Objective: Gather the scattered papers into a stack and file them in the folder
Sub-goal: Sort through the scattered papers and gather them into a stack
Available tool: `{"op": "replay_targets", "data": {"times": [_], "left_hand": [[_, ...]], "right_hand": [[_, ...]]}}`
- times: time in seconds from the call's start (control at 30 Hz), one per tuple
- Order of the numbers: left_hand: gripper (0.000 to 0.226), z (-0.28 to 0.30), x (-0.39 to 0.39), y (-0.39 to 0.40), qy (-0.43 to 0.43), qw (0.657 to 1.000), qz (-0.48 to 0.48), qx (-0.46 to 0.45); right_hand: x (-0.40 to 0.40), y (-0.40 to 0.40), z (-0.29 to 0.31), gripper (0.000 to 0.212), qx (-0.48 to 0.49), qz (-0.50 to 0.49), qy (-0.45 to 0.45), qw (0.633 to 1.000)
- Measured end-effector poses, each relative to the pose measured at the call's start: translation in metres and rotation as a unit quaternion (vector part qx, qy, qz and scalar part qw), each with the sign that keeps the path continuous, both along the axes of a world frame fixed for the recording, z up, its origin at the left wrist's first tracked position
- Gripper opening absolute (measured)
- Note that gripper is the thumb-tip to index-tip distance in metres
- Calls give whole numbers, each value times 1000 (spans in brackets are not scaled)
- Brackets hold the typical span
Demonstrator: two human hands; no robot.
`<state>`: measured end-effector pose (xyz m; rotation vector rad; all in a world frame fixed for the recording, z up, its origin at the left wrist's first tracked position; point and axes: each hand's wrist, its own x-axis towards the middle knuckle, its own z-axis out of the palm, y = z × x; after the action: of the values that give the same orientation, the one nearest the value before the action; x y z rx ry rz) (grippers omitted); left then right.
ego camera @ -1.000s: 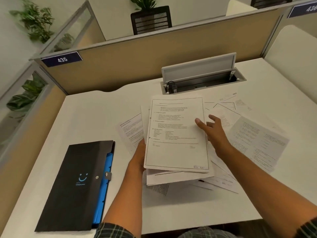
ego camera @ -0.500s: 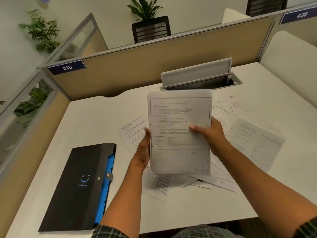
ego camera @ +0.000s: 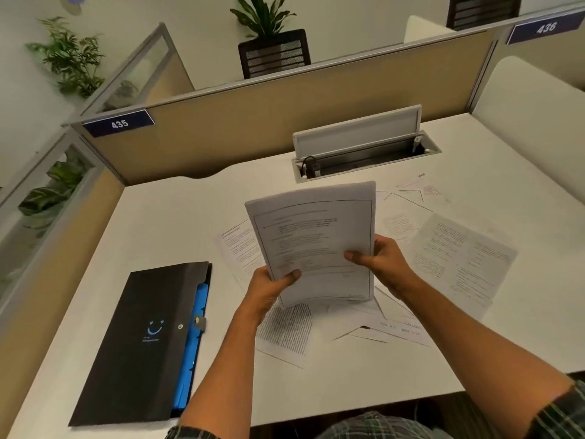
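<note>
Both hands hold a stack of printed papers (ego camera: 313, 236) above the middle of the white desk, tilted up toward me. My left hand (ego camera: 269, 288) grips its lower left edge, thumb on the front. My right hand (ego camera: 381, 259) grips the right edge, thumb across the page. Several loose sheets lie on the desk below and around: one to the left (ego camera: 237, 245), one with dense text (ego camera: 285, 331) near me, a large one (ego camera: 459, 258) to the right. A black folder (ego camera: 139, 337) with blue dividers showing lies closed at the front left.
An open cable tray (ego camera: 364, 153) with a raised lid is set into the desk (ego camera: 158, 223) behind the papers. Beige partitions (ego camera: 237, 122) wall in the back and left sides. The desk's front edge is close to my body.
The stack was lifted off the desk, squared between both hands and tilted upright. My right hand went from resting flat on the top sheet to gripping the stack's right edge.
</note>
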<state>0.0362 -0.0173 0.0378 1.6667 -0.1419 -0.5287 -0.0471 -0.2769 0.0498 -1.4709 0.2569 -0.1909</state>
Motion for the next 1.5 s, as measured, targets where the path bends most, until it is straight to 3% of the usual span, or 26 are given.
{"op": "replay_targets", "data": {"times": [0.13, 0.2, 0.27, 0.33, 0.43, 0.5, 0.6, 0.8, 0.93, 1.0, 1.1, 1.2, 1.27, 1.33, 1.43, 1.5], "left_hand": [[34, 1, 5, -7, -11, 1000, 19, 7], [35, 2, 6, -11, -9, 999, 50, 1], [33, 1, 9, -13, -11, 997, 80, -9], [34, -4, 9, -14, -7, 995, 95, -7], [25, -17, 2, -15, 0, 994, 105, 6], [26, -23, -2, -14, -1, 993, 118, 13], [42, -29, -4, -12, 5, 990, 140, 9], [48, -32, -7, -14, 19, 989, 150, -4], [48, -36, -7, -11, 33, 986, 163, -5], [48, -37, -8, -12, 46, 985, 164, -12], [45, -38, -9, -9, 57, 987, 152, -14], [42, -38, -8, -8, 66, 989, 128, -15], [41, -36, -8, -11, 71, 990, 118, -15], [36, -35, -8, -16, 69, 991, 113, -7], [32, -34, -6, -23, 83, 990, 114, 17], [30, -33, -4, -25, 109, 987, 116, 23]], "right_hand": [[8, -1, 7, 36, -30, 1, 5, 1000], [10, -6, 7, 41, -51, -51, 35, 997], [3, -15, 0, 51, -145, -123, 98, 977], [-10, -26, -14, 73, -283, -121, 200, 930], [-30, -33, -32, 118, -422, -26, 326, 846], [-35, -32, -39, 125, -494, 2, 356, 793], [-38, -28, -47, 113, -565, 25, 367, 738], [-40, -28, -50, 62, -648, 44, 320, 690], [-43, -28, -52, 28, -647, 30, 305, 698], [-45, -33, -46, 23, -637, -22, 298, 711], [-45, -31, -27, 19, -602, -171, 172, 761], [-36, -11, 0, 18, -606, -249, -33, 755], [-28, 4, 17, 25, -605, -174, -117, 768], [-25, 19, 28, 31, -612, -29, -132, 779], [-24, 41, 32, 38, -650, 184, -109, 729], [-23, 49, 29, 50, -636, 279, -48, 718]]}}
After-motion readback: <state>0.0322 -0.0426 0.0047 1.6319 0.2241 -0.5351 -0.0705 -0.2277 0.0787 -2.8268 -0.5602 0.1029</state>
